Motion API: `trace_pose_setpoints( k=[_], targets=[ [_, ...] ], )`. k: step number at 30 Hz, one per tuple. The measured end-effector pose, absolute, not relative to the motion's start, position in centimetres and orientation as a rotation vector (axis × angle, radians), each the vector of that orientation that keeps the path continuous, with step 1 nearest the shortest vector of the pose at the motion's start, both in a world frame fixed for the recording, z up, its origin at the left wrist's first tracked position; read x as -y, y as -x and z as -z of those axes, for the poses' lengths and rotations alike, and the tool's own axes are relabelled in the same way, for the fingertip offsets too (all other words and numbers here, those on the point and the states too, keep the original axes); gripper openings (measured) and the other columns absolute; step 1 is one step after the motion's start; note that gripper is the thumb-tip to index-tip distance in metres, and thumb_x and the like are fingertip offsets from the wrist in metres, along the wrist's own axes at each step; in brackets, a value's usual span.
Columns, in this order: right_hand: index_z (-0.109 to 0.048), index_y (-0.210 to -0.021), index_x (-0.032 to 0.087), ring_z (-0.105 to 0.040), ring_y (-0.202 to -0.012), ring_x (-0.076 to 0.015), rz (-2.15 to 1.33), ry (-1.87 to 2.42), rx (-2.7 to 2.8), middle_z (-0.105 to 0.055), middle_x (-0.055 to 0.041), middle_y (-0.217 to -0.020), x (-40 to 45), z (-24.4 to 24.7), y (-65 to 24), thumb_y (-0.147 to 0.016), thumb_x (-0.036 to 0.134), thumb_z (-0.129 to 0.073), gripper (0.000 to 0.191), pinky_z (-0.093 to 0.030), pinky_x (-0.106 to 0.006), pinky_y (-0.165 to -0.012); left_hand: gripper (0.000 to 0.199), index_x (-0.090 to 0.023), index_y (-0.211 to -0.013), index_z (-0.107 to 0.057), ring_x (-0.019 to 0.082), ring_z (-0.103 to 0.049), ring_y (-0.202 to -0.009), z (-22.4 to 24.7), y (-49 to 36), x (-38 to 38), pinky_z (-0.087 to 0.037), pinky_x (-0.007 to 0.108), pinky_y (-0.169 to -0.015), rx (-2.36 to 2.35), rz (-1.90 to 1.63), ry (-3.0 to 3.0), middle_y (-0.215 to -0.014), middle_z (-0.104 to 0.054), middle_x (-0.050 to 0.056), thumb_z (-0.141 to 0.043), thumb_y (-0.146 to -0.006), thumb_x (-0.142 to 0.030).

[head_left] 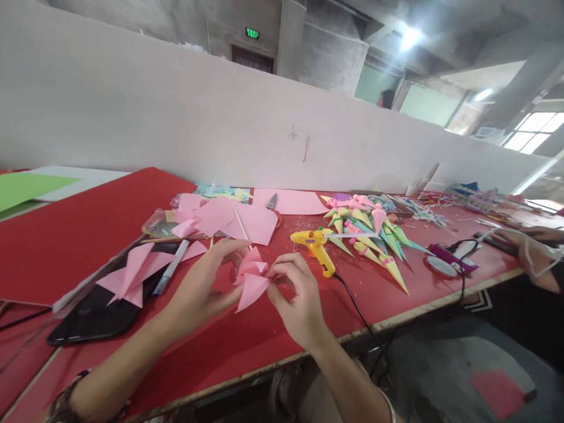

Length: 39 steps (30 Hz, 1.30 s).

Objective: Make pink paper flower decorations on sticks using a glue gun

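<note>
Between my hands, above the red tabletop, is a pink folded paper piece (pixel 252 276) with several pointed petals. My left hand (pixel 207 282) grips its left side, thumb below and fingers above. A thin white stick (pixel 241 224) shows just behind those fingers; whether it touches the paper I cannot tell. My right hand (pixel 297 294) pinches the right edge of the paper between thumb and fingertips. Just right of it lies a yellow glue gun (pixel 318 249), its cord hanging over the table edge. Left of my hands, pink cut paper pieces (pixel 134 276) rest on a black tray (pixel 94 317).
Pink paper sheets (pixel 220 214) and scissors (pixel 274 208) lie behind my hands. A heap of paper cones (pixel 374 229) is to the right. A blue-white marker (pixel 171 267) and a large red board (pixel 88 235) are leftward. Another person's hand (pixel 535 252) is at far right.
</note>
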State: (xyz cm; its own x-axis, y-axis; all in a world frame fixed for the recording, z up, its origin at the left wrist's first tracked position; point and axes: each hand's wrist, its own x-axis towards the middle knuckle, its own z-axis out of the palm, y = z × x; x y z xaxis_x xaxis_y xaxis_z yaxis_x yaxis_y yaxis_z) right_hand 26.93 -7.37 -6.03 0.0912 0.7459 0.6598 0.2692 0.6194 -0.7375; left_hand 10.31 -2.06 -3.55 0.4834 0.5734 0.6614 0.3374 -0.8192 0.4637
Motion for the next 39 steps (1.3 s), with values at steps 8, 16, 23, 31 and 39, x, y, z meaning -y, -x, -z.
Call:
trace_pose_setpoints(
  k=[8,16,23,31,39],
  targets=[
    [-0.063,-0.098,0.023,-0.058,-0.085,-0.0152,-0.374,0.888,1.467,-0.051,-0.0051,-0.096,7.6,6.1,-26.8,-0.076,0.014,-0.06,0.024,-0.055,-0.026,-0.073,0.05,-0.027,-0.123,-0.041,0.019,-0.06,-0.096,4.0,-10.2,1.7,-0.053,0.033,-0.082,-0.751,-1.179,-2.241,-0.112,-0.054,0.005,-0.052,-0.076,-0.014],
    [-0.063,-0.104,0.025,-0.059,-0.092,-0.0168,-0.205,0.879,1.547,-0.055,-0.0054,-0.099,7.7,5.8,-26.6,-0.079,0.016,-0.06,0.027,-0.055,-0.029,-0.08,0.056,-0.03,-0.136,-0.025,0.022,-0.058,-0.105,3.2,-9.9,2.0,-0.054,0.027,-0.078,-0.738,-0.816,-2.231,-0.121,-0.054,0.005,-0.047,-0.085,-0.022],
    [-0.066,-0.097,0.022,-0.062,-0.085,-0.0161,-0.199,0.952,1.497,-0.057,-0.0062,-0.094,7.3,6.1,-26.9,-0.08,0.016,-0.059,0.018,-0.056,-0.027,-0.073,0.073,-0.033,-0.144,-0.016,0.029,-0.044,-0.127,3.2,-8.9,1.7,-0.046,0.039,-0.096,-0.834,-0.732,-2.416,-0.145,-0.038,0.006,-0.05,-0.08,-0.028],
    [-0.068,-0.086,0.018,-0.061,-0.077,-0.0146,-0.295,1.036,1.551,-0.058,-0.0055,-0.088,7.1,6.1,-27.0,-0.078,0.013,-0.057,0.015,-0.055,-0.026,-0.071,0.087,-0.029,-0.142,-0.018,0.035,-0.043,-0.126,3.6,-9.5,2.0,-0.048,0.045,-0.092,-1.046,-0.69,-2.54,-0.145,-0.034,0.012,-0.066,-0.07,-0.039],
    [-0.066,-0.1,0.021,-0.059,-0.074,-0.0134,-0.288,0.947,1.665,-0.058,-0.005,-0.09,7.5,5.9,-26.5,-0.08,0.013,-0.052,0.025,-0.053,-0.026,-0.071,0.052,-0.025,-0.131,-0.036,0.027,-0.062,-0.1,4.2,-10.1,2.5,-0.051,0.035,-0.076,-1.038,-0.624,-2.576,-0.132,-0.051,0.011,-0.052,-0.082,-0.03]
  ],
)
